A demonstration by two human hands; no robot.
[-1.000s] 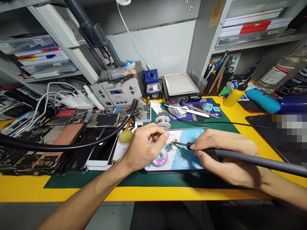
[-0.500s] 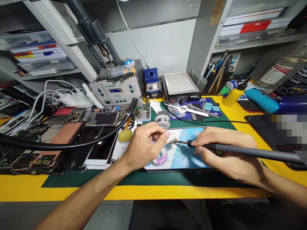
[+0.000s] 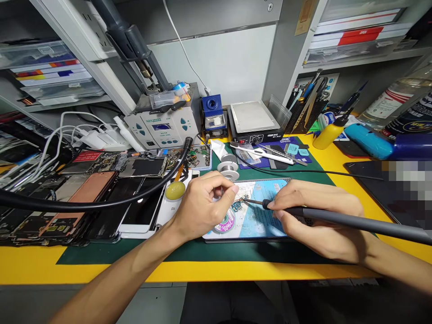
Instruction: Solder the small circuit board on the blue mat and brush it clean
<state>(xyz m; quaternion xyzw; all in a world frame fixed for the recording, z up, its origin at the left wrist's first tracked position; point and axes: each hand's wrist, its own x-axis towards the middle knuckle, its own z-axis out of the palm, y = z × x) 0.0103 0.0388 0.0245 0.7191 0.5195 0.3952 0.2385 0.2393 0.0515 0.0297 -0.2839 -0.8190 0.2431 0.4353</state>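
Note:
My right hand (image 3: pixel 317 220) grips a soldering iron (image 3: pixel 337 218) like a pen. Its thin tip reaches the edge of a small blue circuit board (image 3: pixel 237 205). The board lies on a flat blue-and-white printed pad (image 3: pixel 263 216). Just left of the board, my left hand (image 3: pixel 209 202) is closed in a pinch, thumb against forefinger; whatever is between them is too small to make out. Partly under that hand sits a round spool with a purple-and-white label (image 3: pixel 225 221). Behind the fingers stands a reel of silvery wire (image 3: pixel 228 168).
A hot-air station (image 3: pixel 165 121), a blue soldering-iron stand (image 3: pixel 213 118) and a heating plate (image 3: pixel 254 119) line the back. A thick black hose (image 3: pixel 101 207) crosses disassembled phones (image 3: pixel 91 193) at left. White tweezers (image 3: pixel 270 154) lie behind the pad. Right stands a yellow bottle (image 3: pixel 329 135).
The iron's handle end has dropped slightly, and its tip has shifted a little left on the board. My left hand stays in nearly the same place.

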